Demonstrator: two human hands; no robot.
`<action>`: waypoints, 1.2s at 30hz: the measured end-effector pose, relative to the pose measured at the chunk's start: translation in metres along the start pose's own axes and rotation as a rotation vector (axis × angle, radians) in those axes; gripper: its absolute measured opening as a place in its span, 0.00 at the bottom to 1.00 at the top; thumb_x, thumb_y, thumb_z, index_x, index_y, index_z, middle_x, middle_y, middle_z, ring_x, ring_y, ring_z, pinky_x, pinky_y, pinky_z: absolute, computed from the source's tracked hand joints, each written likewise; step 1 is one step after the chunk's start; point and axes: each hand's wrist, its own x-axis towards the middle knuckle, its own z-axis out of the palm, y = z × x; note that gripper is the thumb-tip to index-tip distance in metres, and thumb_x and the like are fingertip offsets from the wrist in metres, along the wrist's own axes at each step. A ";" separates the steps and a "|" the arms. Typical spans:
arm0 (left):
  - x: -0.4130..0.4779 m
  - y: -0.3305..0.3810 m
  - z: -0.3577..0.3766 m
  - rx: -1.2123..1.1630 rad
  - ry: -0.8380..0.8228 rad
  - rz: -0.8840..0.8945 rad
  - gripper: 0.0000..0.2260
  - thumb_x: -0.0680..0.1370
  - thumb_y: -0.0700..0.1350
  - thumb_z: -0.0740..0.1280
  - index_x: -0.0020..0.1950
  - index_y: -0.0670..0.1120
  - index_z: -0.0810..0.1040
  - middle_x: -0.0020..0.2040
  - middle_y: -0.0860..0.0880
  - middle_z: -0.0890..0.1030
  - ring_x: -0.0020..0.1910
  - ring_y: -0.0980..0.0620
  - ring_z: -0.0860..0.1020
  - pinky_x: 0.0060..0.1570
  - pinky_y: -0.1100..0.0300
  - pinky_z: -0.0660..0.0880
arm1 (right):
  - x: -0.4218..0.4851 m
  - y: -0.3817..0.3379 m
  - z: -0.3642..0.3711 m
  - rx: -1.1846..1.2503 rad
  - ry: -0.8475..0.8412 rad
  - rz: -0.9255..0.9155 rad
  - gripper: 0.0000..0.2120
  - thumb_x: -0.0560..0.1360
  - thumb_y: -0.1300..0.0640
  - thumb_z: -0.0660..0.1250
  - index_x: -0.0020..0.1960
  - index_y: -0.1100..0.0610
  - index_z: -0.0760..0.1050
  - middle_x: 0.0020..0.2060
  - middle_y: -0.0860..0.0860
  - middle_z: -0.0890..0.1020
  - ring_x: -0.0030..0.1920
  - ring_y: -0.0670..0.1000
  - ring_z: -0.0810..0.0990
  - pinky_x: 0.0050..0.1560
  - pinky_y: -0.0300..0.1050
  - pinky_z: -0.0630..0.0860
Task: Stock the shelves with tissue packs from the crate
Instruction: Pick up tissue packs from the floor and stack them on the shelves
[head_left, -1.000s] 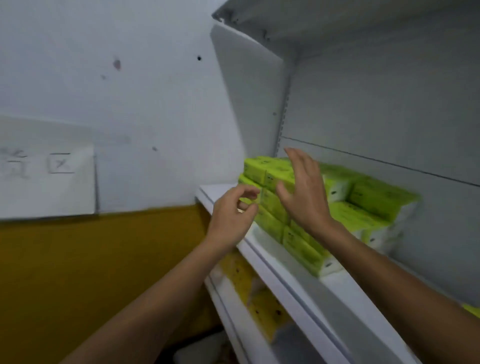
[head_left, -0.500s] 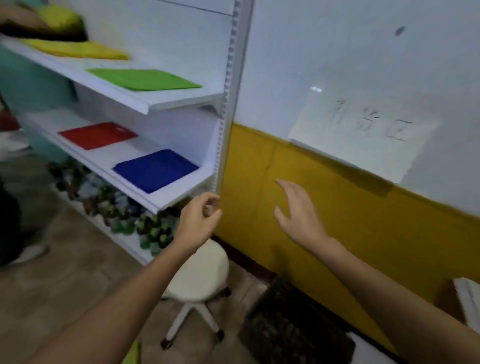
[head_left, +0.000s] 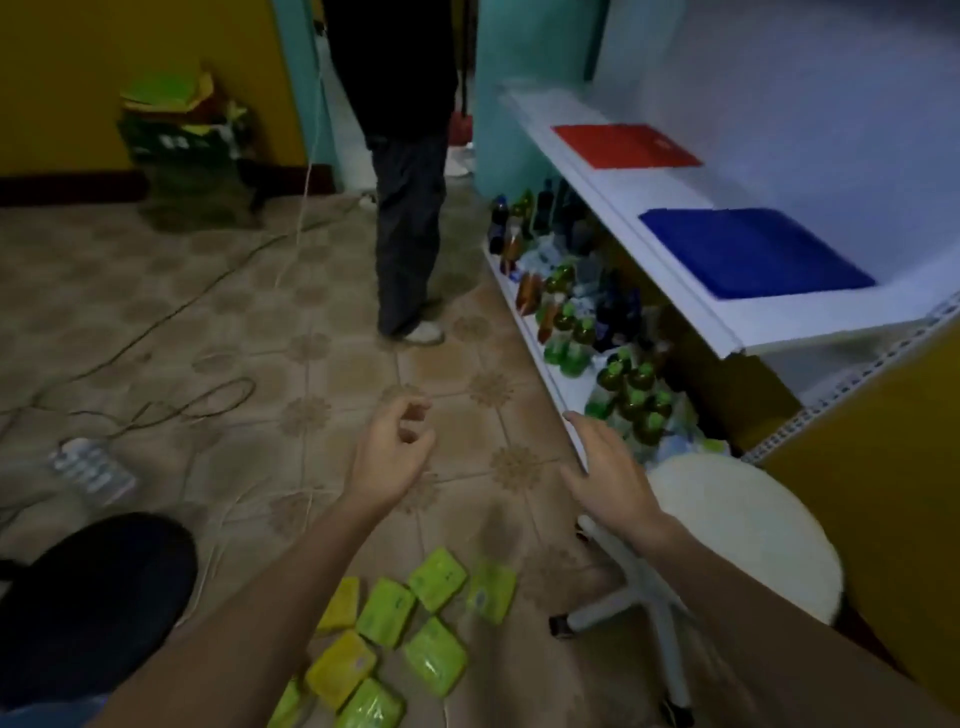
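Several green and yellow tissue packs (head_left: 415, 629) lie loose on the tiled floor at the bottom of the view, below my forearms. My left hand (head_left: 392, 452) hovers above the floor with its fingers loosely curled and holds nothing. My right hand (head_left: 605, 467) is stretched out beside it with straight fingers, also empty, just left of a white stool (head_left: 743, 540). No crate is visible.
A white shelf unit (head_left: 639, 228) on the right carries a red mat and a blue mat, with many bottles (head_left: 576, 322) on its bottom level. A person in dark trousers (head_left: 410, 218) stands ahead. Cables run over the floor; a dark round seat (head_left: 88, 597) sits at lower left.
My view has swung left and down, from the shelf of green tissue packs past the yellow wall to the floor. Both hands stay empty and came away from the shelf.
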 end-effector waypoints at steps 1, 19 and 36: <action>0.001 -0.038 0.009 0.021 0.030 -0.004 0.09 0.74 0.37 0.65 0.52 0.49 0.75 0.49 0.47 0.76 0.33 0.56 0.72 0.37 0.61 0.68 | 0.006 0.007 0.040 0.005 -0.026 -0.005 0.28 0.77 0.55 0.63 0.74 0.58 0.58 0.70 0.57 0.66 0.70 0.55 0.64 0.67 0.46 0.63; 0.002 -0.516 0.313 0.107 -0.314 -0.182 0.23 0.71 0.45 0.69 0.64 0.41 0.71 0.55 0.39 0.79 0.51 0.43 0.79 0.51 0.60 0.73 | 0.037 0.260 0.546 0.105 -0.174 0.090 0.39 0.64 0.47 0.56 0.74 0.59 0.59 0.73 0.59 0.61 0.74 0.57 0.59 0.71 0.49 0.58; 0.040 -0.406 0.306 0.189 -0.213 0.108 0.45 0.59 0.49 0.72 0.74 0.54 0.56 0.68 0.41 0.61 0.67 0.40 0.63 0.67 0.52 0.63 | 0.056 0.245 0.445 0.372 -0.022 0.064 0.31 0.67 0.46 0.72 0.69 0.49 0.69 0.56 0.58 0.75 0.57 0.55 0.75 0.61 0.48 0.71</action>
